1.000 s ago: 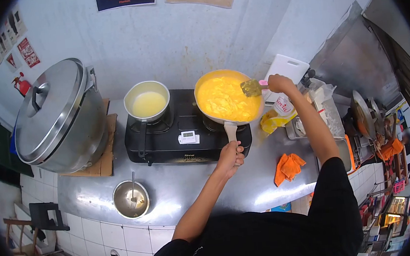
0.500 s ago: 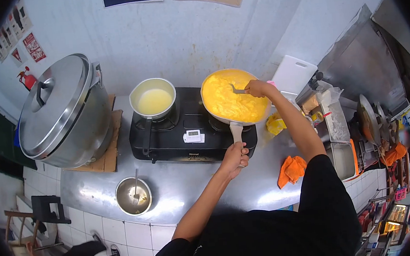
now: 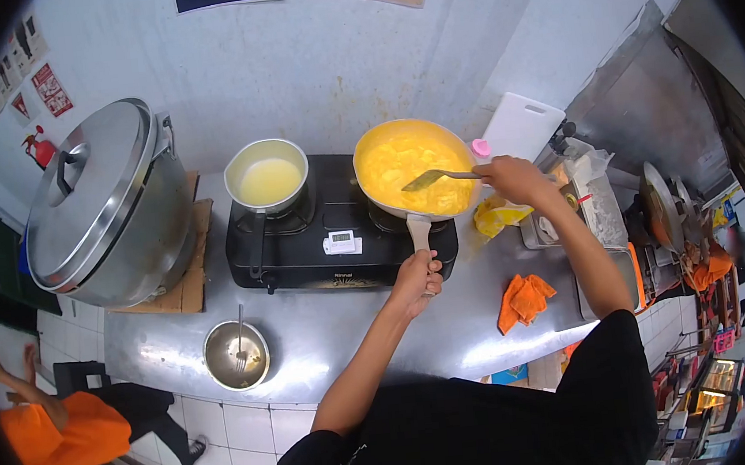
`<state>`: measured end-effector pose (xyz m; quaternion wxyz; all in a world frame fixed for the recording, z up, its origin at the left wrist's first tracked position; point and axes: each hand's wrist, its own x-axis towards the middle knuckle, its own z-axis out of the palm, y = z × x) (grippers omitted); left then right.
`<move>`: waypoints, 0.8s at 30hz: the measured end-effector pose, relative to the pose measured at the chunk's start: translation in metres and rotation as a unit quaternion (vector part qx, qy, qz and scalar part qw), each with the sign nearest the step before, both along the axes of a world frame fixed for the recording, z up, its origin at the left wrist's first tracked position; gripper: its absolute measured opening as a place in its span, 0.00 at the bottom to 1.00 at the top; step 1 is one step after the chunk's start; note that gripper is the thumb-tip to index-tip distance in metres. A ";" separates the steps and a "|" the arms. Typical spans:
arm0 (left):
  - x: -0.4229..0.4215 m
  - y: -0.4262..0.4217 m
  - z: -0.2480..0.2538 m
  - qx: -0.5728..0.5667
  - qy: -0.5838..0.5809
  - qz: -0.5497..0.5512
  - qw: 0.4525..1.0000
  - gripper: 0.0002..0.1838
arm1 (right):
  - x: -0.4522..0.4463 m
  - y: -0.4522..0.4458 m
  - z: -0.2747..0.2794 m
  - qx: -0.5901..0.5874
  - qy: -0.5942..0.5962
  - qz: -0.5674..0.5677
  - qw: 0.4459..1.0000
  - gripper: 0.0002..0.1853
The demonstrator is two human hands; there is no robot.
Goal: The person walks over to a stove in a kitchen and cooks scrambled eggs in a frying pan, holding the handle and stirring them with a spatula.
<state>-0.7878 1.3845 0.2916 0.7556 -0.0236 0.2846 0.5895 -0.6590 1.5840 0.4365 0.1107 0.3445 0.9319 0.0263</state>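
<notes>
My left hand is wrapped round the handle of a pan on the right burner of the black stove. Soft yellow egg-like food fills the pan. Over the pan's right rim, my right hand is closed on the handle of a spatula, its blade at the food. A saucepan of pale yellow liquid sits on the left burner. Between the burners, on the stove's front, lies a small white timer.
A large lidded steel pot stands at left, a steel bowl with a fork near the front edge. Right are an orange cloth, a yellow packet and a white board. A person in orange is at lower left.
The spatula and my right hand have shifted over the pan, with the blade now lower in the food. The person in orange has come into view at lower left. My left hand keeps its hold.
</notes>
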 end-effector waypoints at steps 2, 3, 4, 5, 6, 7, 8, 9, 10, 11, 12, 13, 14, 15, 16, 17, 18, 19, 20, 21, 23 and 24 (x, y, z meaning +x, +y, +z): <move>0.000 0.000 0.004 -0.009 -0.003 0.008 1.000 0.12 | 0.013 -0.012 0.019 -0.003 -0.002 -0.003 1.000 0.13; 0.000 0.001 0.004 -0.006 0.000 0.007 1.000 0.12 | 0.016 -0.019 0.023 -0.008 -0.037 -0.003 0.999 0.14; 0.000 0.001 0.004 -0.003 0.002 0.007 1.000 0.12 | 0.018 -0.028 0.026 -0.014 -0.072 -0.004 0.997 0.15; 0.001 0.001 0.003 -0.002 0.004 0.005 1.000 0.12 | 0.019 -0.037 0.024 -0.022 -0.107 -0.005 0.994 0.16; 0.002 0.001 0.001 -0.002 0.001 0.005 1.000 0.12 | 0.017 -0.043 0.011 -0.031 -0.126 -0.030 0.991 0.15; 0.002 0.002 -0.001 -0.001 0.000 0.006 1.000 0.12 | 0.016 -0.045 -0.012 0.008 -0.089 -0.015 0.996 0.13; 0.002 0.002 -0.002 -0.001 -0.001 0.008 1.000 0.13 | 0.014 -0.045 -0.040 0.048 -0.053 0.002 0.997 0.11; 0.002 0.001 -0.001 -0.003 0.002 0.007 1.000 0.13 | 0.009 -0.046 -0.058 0.086 -0.016 0.020 0.996 0.10; 0.002 0.000 0.002 -0.005 0.007 0.006 1.000 0.13 | 0.001 -0.047 -0.062 0.090 -0.002 0.009 0.996 0.10; 0.001 0.000 0.005 -0.005 0.011 0.008 1.000 0.13 | -0.011 -0.045 -0.065 0.096 0.013 0.001 0.995 0.10; 0.001 0.000 0.003 -0.006 0.011 0.008 1.000 0.11 | -0.020 -0.043 -0.067 0.101 0.027 -0.009 0.995 0.10; 0.002 0.000 0.000 -0.008 0.011 0.004 1.000 0.10 | -0.028 -0.041 -0.072 0.091 0.027 -0.015 0.995 0.10; 0.001 0.002 -0.001 -0.006 0.014 -0.001 1.000 0.08 | -0.038 -0.034 -0.074 0.085 0.029 -0.023 0.996 0.10; 0.000 0.005 0.000 0.000 0.014 -0.003 1.000 0.08 | -0.046 -0.024 -0.077 0.080 0.031 -0.029 0.996 0.10; 0.000 0.004 -0.001 0.004 0.013 -0.004 1.000 0.08 | -0.053 -0.013 -0.084 0.079 0.042 -0.037 0.995 0.10; 0.000 0.002 -0.002 0.007 0.011 -0.004 1.000 0.08 | -0.060 -0.002 -0.092 0.078 0.053 -0.043 0.995 0.11; 0.000 0.003 -0.001 0.008 0.012 -0.002 1.000 0.08 | -0.068 0.011 -0.099 0.077 0.065 -0.049 0.994 0.11; 0.000 0.003 -0.001 0.009 0.013 0.000 1.000 0.08 | -0.075 0.025 -0.103 0.077 0.050 -0.055 0.994 0.11; 0.001 0.002 -0.001 0.009 0.014 0.002 1.000 0.08 | -0.082 0.038 -0.106 0.076 0.035 -0.062 0.995 0.12; 0.002 0.000 0.000 0.006 0.015 0.002 1.000 0.08 | -0.088 0.049 -0.107 0.075 0.021 -0.068 0.995 0.12; 0.001 0.000 0.003 0.004 0.018 0.004 1.000 0.08 | -0.091 0.056 -0.072 0.049 0.016 -0.100 0.994 0.13; 0.001 -0.001 0.003 0.002 0.019 0.002 1.000 0.08 | -0.089 0.064 -0.057 0.037 0.010 -0.115 0.993 0.13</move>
